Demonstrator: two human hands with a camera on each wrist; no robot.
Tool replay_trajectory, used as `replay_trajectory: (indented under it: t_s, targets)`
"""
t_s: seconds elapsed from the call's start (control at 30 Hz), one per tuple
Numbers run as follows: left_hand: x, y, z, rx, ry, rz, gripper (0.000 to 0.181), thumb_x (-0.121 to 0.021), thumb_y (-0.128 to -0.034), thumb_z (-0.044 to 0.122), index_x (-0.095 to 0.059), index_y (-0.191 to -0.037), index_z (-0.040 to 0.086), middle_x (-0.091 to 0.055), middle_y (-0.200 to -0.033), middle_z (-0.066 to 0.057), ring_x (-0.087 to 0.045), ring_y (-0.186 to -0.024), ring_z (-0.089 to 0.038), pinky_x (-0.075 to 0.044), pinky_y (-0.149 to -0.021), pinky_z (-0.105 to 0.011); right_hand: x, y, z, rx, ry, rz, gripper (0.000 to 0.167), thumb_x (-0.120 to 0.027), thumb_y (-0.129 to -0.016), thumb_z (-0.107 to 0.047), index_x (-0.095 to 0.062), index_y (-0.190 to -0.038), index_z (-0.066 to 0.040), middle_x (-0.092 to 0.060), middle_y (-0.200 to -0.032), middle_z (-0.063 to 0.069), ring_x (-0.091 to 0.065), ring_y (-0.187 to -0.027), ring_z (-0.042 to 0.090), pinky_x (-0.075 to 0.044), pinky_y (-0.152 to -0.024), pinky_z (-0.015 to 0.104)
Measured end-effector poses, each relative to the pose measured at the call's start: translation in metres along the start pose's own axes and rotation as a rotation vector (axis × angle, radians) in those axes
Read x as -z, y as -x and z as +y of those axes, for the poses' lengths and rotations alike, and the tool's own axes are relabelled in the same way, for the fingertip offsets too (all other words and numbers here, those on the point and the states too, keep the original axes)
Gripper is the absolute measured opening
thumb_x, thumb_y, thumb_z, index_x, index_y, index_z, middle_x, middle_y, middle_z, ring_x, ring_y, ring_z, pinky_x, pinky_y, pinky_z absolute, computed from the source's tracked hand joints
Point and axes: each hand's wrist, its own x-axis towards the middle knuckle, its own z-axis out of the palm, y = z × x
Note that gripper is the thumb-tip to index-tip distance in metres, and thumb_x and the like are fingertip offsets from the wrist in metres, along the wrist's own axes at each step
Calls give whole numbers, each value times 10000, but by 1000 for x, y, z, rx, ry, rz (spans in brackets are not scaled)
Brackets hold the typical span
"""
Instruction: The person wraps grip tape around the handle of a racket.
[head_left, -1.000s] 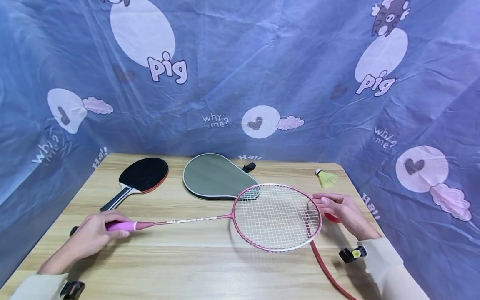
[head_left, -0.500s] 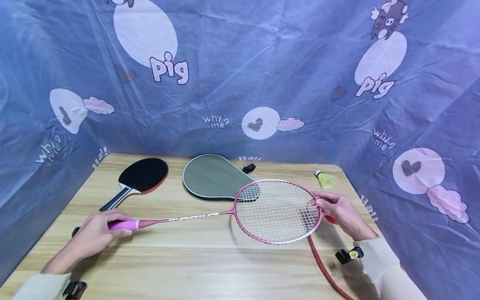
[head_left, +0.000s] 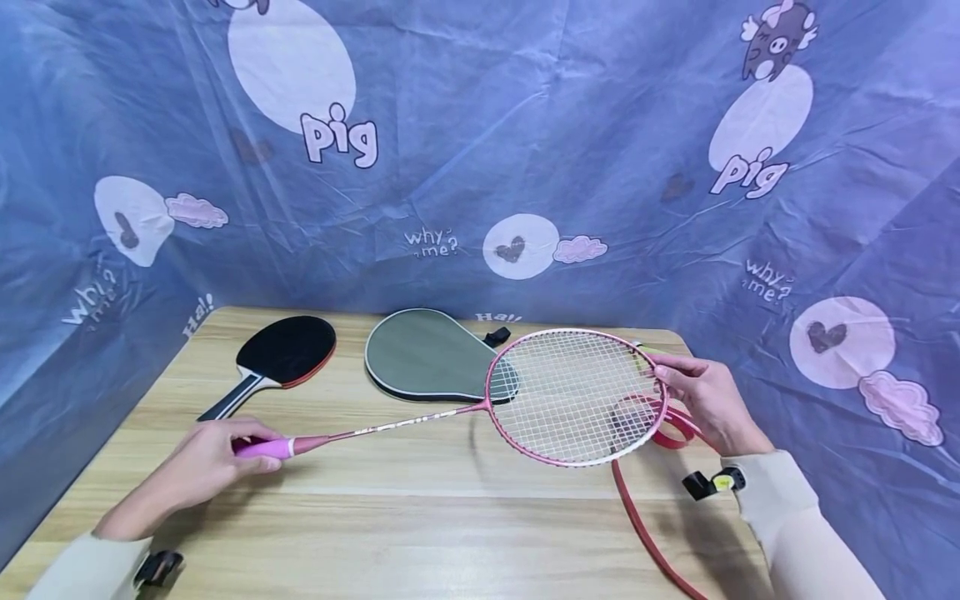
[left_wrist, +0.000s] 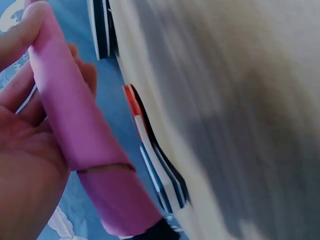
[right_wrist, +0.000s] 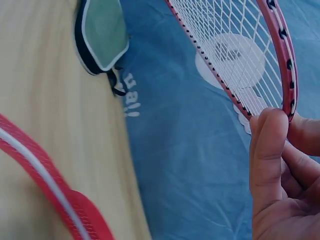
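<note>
Grasping the pink handle (head_left: pixel 262 450), the left hand (head_left: pixel 213 465) is in the lower left of the frame; its grip is bent around the handle, with the thumb laid on it and the fingers behind. Above this hand, a black table tennis bat (head_left: pixel 288 350) lies on the tabletop (head_left: pixel 420 533). In the centre there is a green case (head_left: pixel 431 354). The badminton racket (head_left: pixel 576 396) is held above the tabletop, slanting from the lower left to the right of centre, where its head partly covers the case. Under the head, a red band (head_left: pixel 637 521) is curving. At the right, the right hand (head_left: pixel 708 402) pinches the frame's end; thumb and finger almost meet, only the thin frame between them.
</note>
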Motion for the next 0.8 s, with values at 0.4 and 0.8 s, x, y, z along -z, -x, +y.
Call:
replay_trajectory:
  t_s: [0.4, 0.8]
  targets:
    - [9, -14, 16, -194, 309, -363, 181, -798, -864, 193, -774, -1039, 151, -745, -949, 53, -580, -765, 39, -505, -625, -198, 9, -26, -40, 137, -53, 5, 214, -636, -955, 39, -791, -1065, -58, -806, -918, 8, -728, -761, 46, -581, -657, 180]
    - [3, -17, 35, -237, 343, -549, 205, -831, -804, 273, -773, -987, 201, -639, -786, 132, -518, -701, 16, -448, -590, -204, 10, -45, -61, 154, -34, 61, 176, -680, -938, 6, -796, -1047, -68, -804, -896, 16, -730, -737, 64, -582, -651, 176]
